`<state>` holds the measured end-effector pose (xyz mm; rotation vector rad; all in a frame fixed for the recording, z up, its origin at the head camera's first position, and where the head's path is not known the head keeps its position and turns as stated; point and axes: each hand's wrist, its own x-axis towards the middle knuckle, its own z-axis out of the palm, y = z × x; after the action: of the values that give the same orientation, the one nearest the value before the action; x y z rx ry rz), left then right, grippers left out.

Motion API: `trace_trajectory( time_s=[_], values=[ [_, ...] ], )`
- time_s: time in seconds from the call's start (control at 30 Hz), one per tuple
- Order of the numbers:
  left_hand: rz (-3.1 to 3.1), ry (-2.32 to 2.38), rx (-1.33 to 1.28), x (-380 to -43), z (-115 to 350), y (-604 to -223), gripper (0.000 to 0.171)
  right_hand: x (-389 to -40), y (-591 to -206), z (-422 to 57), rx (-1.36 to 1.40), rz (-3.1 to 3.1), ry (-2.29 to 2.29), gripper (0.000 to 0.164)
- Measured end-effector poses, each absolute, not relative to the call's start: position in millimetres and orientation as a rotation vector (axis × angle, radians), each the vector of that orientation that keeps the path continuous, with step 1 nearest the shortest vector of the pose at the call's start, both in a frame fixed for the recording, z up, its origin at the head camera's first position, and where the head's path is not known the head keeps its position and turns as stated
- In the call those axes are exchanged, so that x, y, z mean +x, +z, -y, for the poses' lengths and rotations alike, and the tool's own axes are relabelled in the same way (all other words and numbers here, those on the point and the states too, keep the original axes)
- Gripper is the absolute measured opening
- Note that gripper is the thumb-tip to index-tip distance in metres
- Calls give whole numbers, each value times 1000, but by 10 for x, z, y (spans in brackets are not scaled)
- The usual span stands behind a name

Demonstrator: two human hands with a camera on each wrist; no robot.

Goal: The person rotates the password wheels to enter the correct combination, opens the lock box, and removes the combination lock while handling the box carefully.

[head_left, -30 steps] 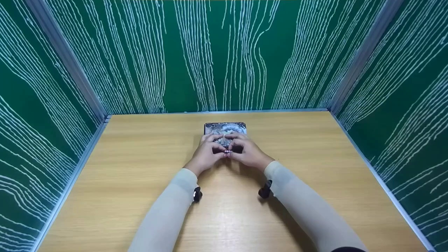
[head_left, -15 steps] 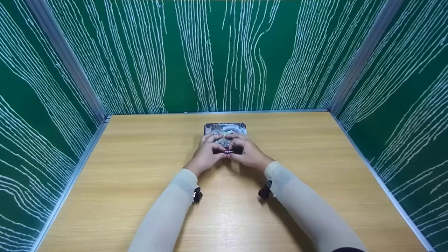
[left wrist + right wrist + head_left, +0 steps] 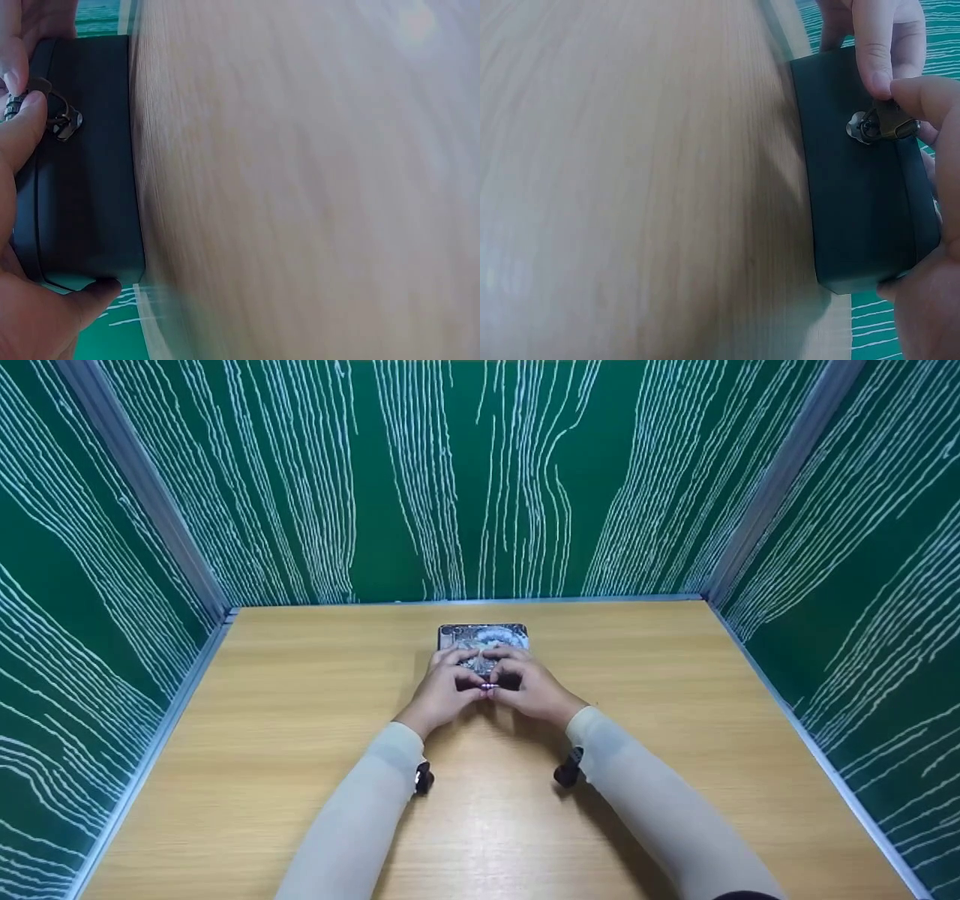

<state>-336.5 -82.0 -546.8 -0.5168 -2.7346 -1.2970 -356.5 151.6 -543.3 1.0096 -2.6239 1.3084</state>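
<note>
A small dark box (image 3: 90, 165) with a patterned grey-and-white lid (image 3: 495, 638) rests on the table, its front towards me. Through the metal clasp (image 3: 859, 127) on that front hangs a small combination padlock (image 3: 13, 106), with ringed dials showing in the left wrist view. My left hand (image 3: 438, 694) pinches the padlock between thumb and a finger, other fingers lying over the lid. From the other side my right hand (image 3: 536, 691) also pinches the padlock with thumb and forefinger, its other fingers resting on the box. The fingertips cover much of the padlock.
The box stands near the far edge of the wooden table (image 3: 315, 675). Green walls (image 3: 525, 480) with white streaky lines enclose the back and both sides. Dark wrist cameras (image 3: 568, 769) sit at the sleeve cuffs.
The hands and box stay in place. Only slight fingertip movement at the padlock can be made out.
</note>
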Motion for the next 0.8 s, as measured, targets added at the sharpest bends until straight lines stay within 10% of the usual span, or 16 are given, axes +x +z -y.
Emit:
trace_trajectory(
  time_s=[0.8],
  values=[
    [2731,-1301,-507,-3375,819,-5484,9,-3575,-5443,-1525,1014,2624,1267,16]
  ],
)
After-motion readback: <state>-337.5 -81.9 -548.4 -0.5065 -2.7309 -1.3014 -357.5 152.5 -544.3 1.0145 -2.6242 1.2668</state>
